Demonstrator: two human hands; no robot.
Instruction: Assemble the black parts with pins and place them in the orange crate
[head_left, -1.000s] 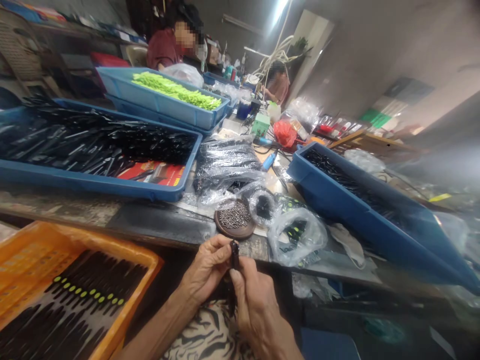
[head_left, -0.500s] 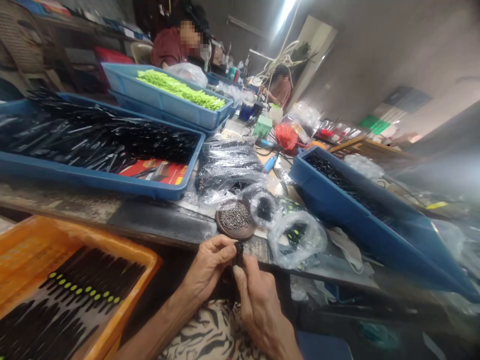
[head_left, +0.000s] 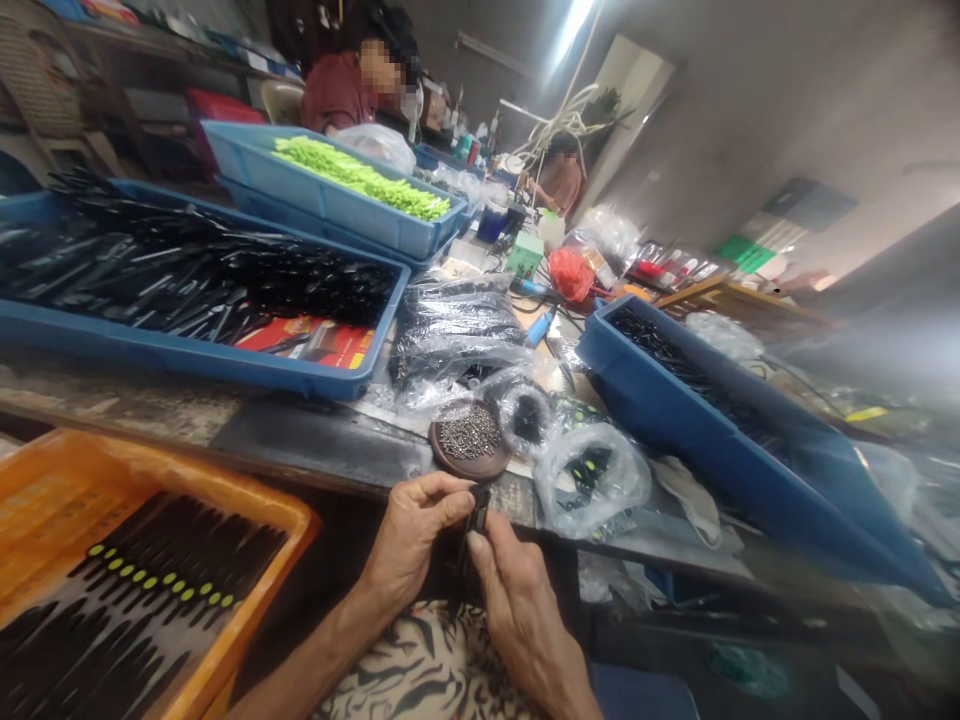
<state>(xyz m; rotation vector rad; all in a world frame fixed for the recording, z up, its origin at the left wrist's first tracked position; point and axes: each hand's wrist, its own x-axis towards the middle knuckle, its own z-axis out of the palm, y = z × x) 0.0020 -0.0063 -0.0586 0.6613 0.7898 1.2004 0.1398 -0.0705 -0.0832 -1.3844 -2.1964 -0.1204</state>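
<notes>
We take the wooden dish (head_left: 469, 472) of fine metal pins (head_left: 469, 433) as our reference point and work from left to right.

Far left of the dish and nearer to us, we find an orange crate (head_left: 225, 468) holding rows of long black pieces (head_left: 154, 560) tipped with yellow-green dots. Left of the dish and farther from us, a blue tray (head_left: 187, 362) on the surface (head_left: 300, 447) carries a heap of black pieces. Beyond it, a second blue tray (head_left: 322, 215) holds bright green parts (head_left: 360, 175), and a person in a maroon top (head_left: 337, 95) sits past that tray.

Just in front of the dish, at the edge of the surface, our left hand (head_left: 412, 530) has its grip clamped on a small dark part (head_left: 474, 518) between thumb and fingers. Our right hand (head_left: 521, 600) lies just right of it, and its grip is also closed on that part. A zebra-print cloth (head_left: 427, 665) lies below both hands.

Directly beyond the dish, we see a clear plastic bag of black pieces (head_left: 457, 340). Right of the dish, we note a clear plastic bag (head_left: 589, 480) and a tilted blue tray (head_left: 720, 450). Far beyond the dish, a second person (head_left: 559, 185) works at the surface.
</notes>
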